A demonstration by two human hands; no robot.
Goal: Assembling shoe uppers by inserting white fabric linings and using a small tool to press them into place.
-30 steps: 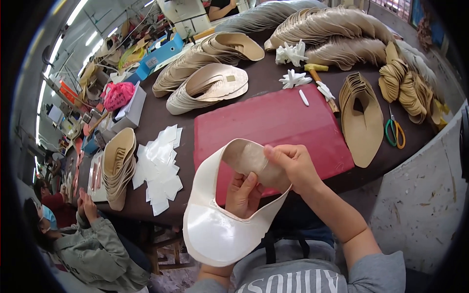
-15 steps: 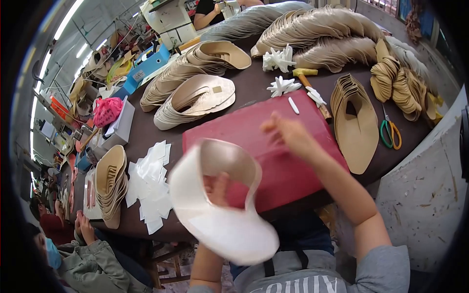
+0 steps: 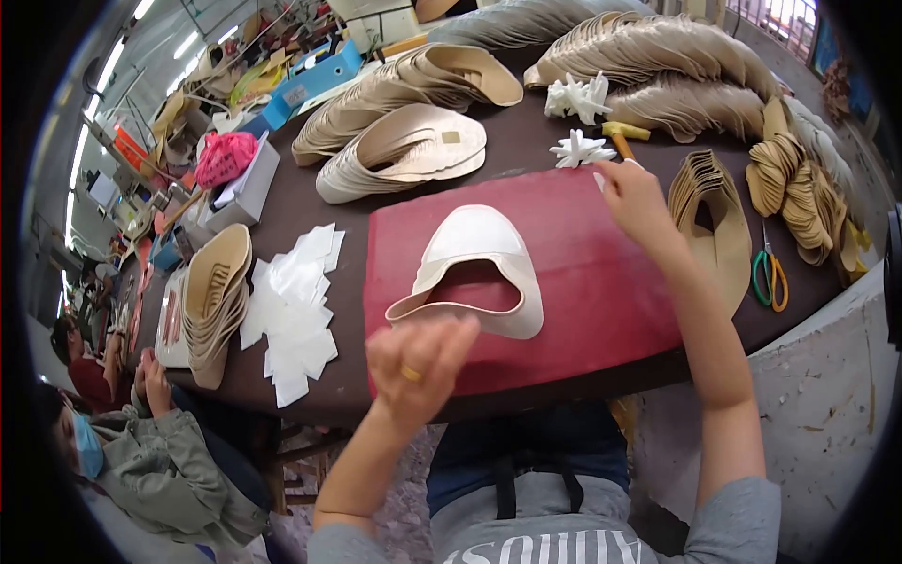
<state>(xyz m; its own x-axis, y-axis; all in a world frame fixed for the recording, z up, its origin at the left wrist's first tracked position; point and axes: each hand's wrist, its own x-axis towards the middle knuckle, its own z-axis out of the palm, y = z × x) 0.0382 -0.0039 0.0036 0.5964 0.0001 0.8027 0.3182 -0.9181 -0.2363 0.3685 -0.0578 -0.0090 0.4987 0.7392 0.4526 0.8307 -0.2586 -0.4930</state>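
Observation:
A pale, cream-white shoe upper (image 3: 479, 235) lies on the red mat (image 3: 601, 320), its rounded toe pointing away from me and its opening facing up. Just at its near edge is my left hand (image 3: 413, 367), wearing a ring, fingers curled and smeared by motion; I cannot make out whether it touches the upper. My right hand (image 3: 642, 205) is at the far right part of the mat, fingertips closed on a small white stick (image 3: 599, 181). Beyond that hand, a hammer (image 3: 624, 134) with a yellowish head is partly covered.
Stacked beige uppers (image 3: 423, 89) and pale uppers (image 3: 413, 146) stand behind the mat. White sheets (image 3: 291, 310) lie left of it. Scissors (image 3: 770, 277) and tan pieces (image 3: 714, 216) are at the right, white bundles (image 3: 578, 99) at the back. A masked person (image 3: 169, 470) sits at left.
The shoe upper has gone from my left hand down onto the mat, turned toe-away. My right hand has reached across to the white stick. The view has shifted slightly.

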